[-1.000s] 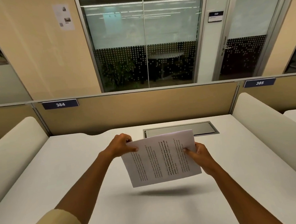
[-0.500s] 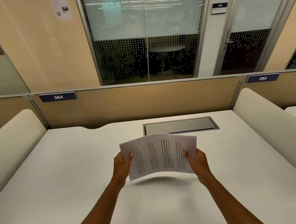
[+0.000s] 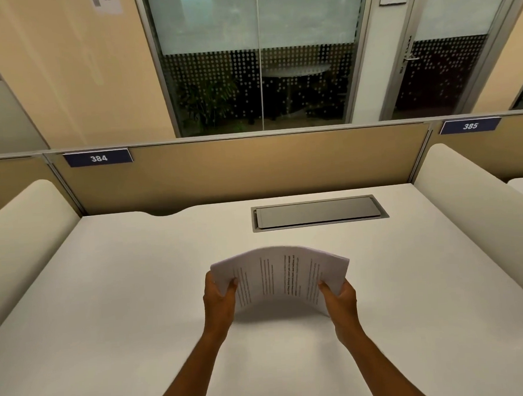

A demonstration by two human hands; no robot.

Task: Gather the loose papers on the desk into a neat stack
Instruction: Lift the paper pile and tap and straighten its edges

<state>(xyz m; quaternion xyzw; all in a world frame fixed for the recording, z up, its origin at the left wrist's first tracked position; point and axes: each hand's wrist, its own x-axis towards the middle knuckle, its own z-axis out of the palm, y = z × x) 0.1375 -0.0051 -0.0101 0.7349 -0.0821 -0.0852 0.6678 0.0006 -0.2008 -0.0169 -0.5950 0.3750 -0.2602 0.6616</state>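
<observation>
Currently both hands grip the papers (image 3: 285, 277): left hand (image 3: 219, 301) pinches the 9 o'clock edge, right hand (image 3: 339, 297) pinches the 3 o'clock edge, thumbs on the printed face. Sheets are bowed upward in the middle, near edge down at the bench (image 3: 108, 314), contact not clear. Stack sits mid-bench, a grey flap (image 3: 317, 212) at 12 o'clock beyond it, well apart.

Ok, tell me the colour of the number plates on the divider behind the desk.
Dark blue with white numbers, 384 and 385; the head view shows them clearly.
</observation>
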